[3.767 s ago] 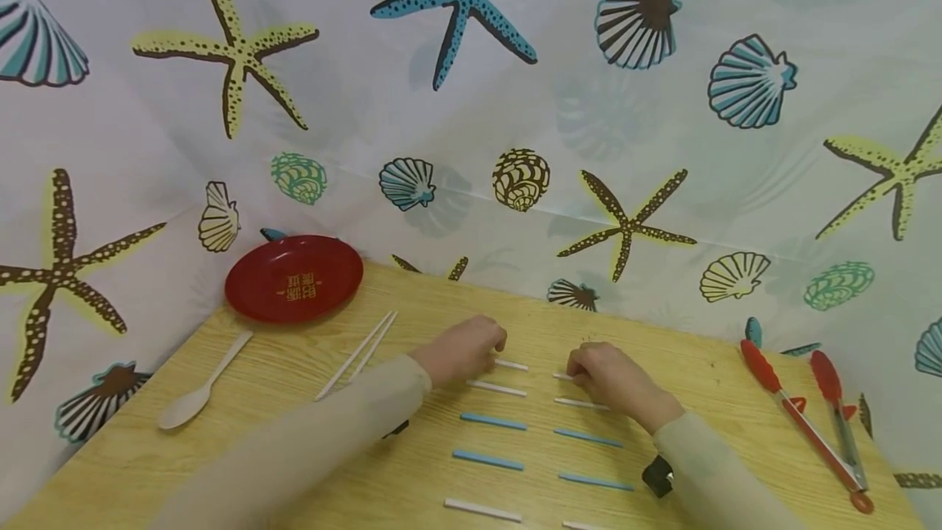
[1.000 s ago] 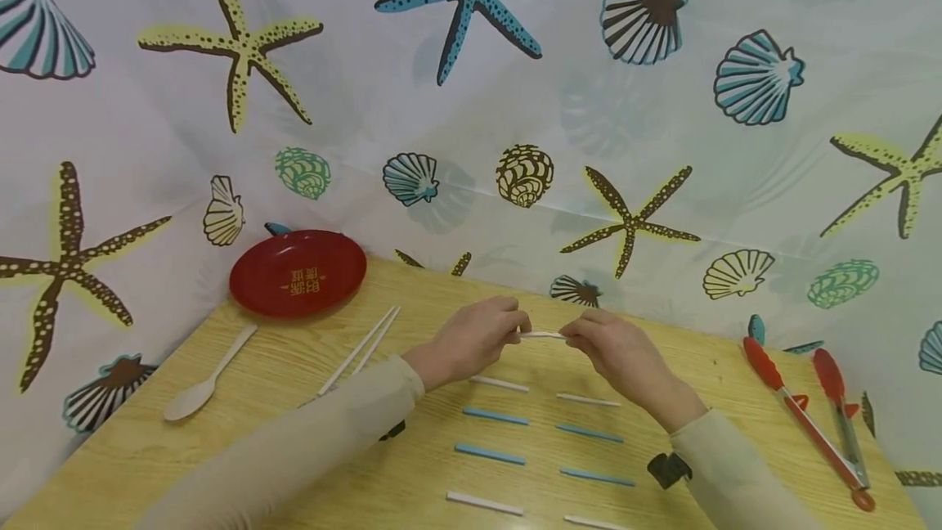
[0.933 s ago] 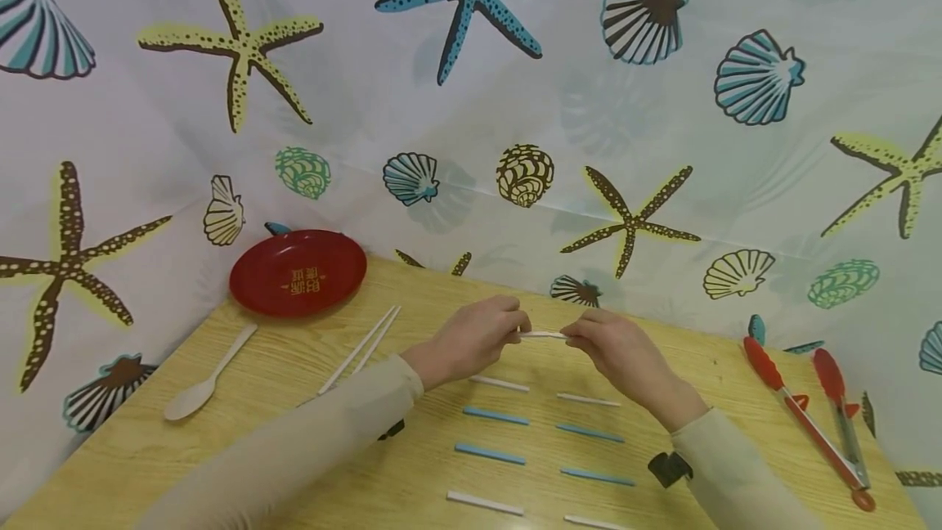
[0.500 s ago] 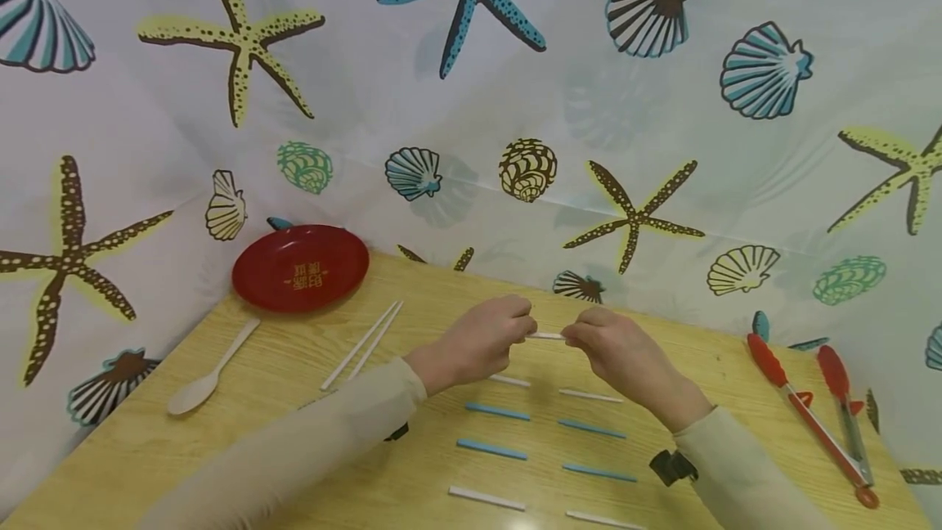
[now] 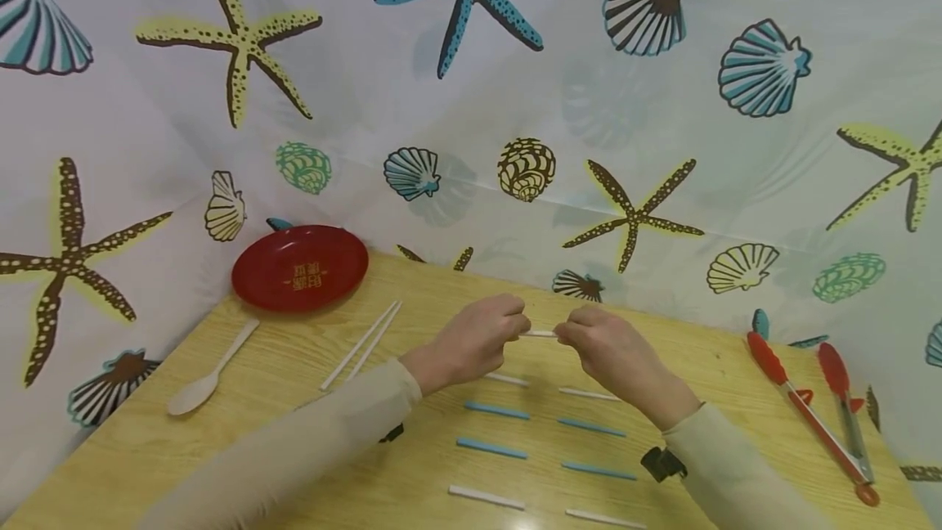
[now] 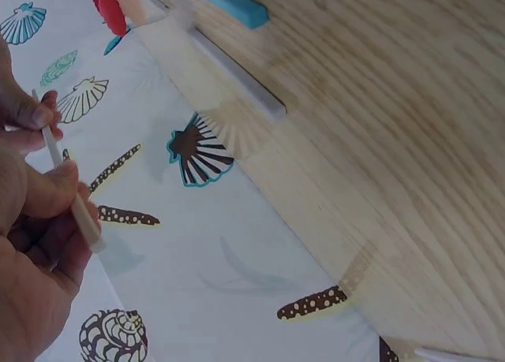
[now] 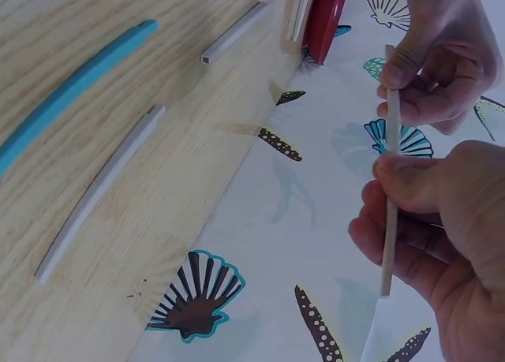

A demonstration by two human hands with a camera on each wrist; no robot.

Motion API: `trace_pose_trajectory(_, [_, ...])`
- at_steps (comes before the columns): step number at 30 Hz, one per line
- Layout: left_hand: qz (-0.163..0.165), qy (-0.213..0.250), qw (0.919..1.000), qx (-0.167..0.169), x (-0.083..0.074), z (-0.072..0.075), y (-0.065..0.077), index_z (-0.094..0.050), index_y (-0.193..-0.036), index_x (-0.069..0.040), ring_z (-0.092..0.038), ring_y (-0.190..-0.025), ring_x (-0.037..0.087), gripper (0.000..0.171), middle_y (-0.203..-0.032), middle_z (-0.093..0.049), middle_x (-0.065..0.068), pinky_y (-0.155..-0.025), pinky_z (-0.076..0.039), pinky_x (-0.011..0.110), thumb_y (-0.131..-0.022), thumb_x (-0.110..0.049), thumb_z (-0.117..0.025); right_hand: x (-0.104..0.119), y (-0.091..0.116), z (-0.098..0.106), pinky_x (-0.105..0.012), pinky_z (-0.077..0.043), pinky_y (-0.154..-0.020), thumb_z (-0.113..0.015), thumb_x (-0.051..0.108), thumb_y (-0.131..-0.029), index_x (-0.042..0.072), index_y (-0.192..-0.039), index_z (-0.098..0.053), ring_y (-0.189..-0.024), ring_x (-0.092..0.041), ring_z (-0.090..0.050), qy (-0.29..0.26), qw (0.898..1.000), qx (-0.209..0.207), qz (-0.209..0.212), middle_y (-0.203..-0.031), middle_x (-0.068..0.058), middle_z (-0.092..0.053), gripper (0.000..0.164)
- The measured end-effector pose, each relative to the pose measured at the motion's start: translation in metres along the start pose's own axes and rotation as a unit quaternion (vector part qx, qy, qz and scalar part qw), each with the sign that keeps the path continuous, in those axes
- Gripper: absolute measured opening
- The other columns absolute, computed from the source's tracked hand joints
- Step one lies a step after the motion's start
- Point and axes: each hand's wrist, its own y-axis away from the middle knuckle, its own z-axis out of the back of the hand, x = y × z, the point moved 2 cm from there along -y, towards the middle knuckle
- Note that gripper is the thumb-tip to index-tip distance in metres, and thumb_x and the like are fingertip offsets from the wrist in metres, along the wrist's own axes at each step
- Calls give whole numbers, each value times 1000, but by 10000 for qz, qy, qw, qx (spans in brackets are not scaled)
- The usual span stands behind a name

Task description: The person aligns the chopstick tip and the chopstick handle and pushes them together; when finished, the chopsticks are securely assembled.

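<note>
Above the back of the table, both hands hold a slim white chopstick [image 5: 540,334] in line between them. My left hand [image 5: 471,342] pinches it with thumb and fingers towards one end. My right hand [image 5: 618,354] pinches the other part, close beside the left. In the right wrist view the chopstick [image 7: 390,244] runs straight through both grips, its ends sticking out past the fingers. Below the hands lie white chopstick pieces [image 5: 486,499] and blue chopstick pieces [image 5: 491,448] in two columns; a white one in the right wrist view has a hollow square end.
A red oval plate [image 5: 265,272] stands at the back left. In front of it are a pale spoon [image 5: 195,395] and two whole white chopsticks [image 5: 361,346]. Red-tipped tongs [image 5: 809,424] lie at the right edge. A shell-printed curtain [image 5: 486,227] hangs behind the wooden table [image 5: 412,464].
My hands picked up the white pieces at the far end of the two columns, rose and came together with them end to end. Lately they have drawn slightly closer.
</note>
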Motion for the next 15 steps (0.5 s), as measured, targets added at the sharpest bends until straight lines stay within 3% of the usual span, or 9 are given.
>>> trace_pose_trajectory(3, [191, -140, 9983, 530, 0, 1, 1, -70, -95, -7, -56, -75, 14, 21, -83, -55, 3, -63, -48, 21, -86, 12, -68, 0, -1, -2, -25, -53, -65, -80, -4, -80, 8, -90, -73, -73, -16, -59, 115, 9996, 271, 26, -78, -2, -57, 16])
trace_pose_trajectory(8, [659, -31, 9861, 1527, -4, 0, -2, -67, -99, -11, -58, -73, 12, 6, -85, -58, 0, -59, -48, 21, -94, -11, -70, 2, -4, -5, -24, -53, -65, -78, -1, -83, 11, -89, -73, -73, -14, -59, 266, 9976, 635, 107, -80, -1, -59, 14])
trace_pose_trajectory(15, [1152, 506, 9751, 1828, -4, -4, -5, -66, -96, -11, -57, -70, 8, 7, -86, -62, -1, -58, -47, 20, -95, -17, -70, 3, -8, -7, -26, -54, -68, -79, -1, -81, 12, -89, -73, -78, -15, -63, 354, 9963, 757, 225, -84, 0, -65, 17])
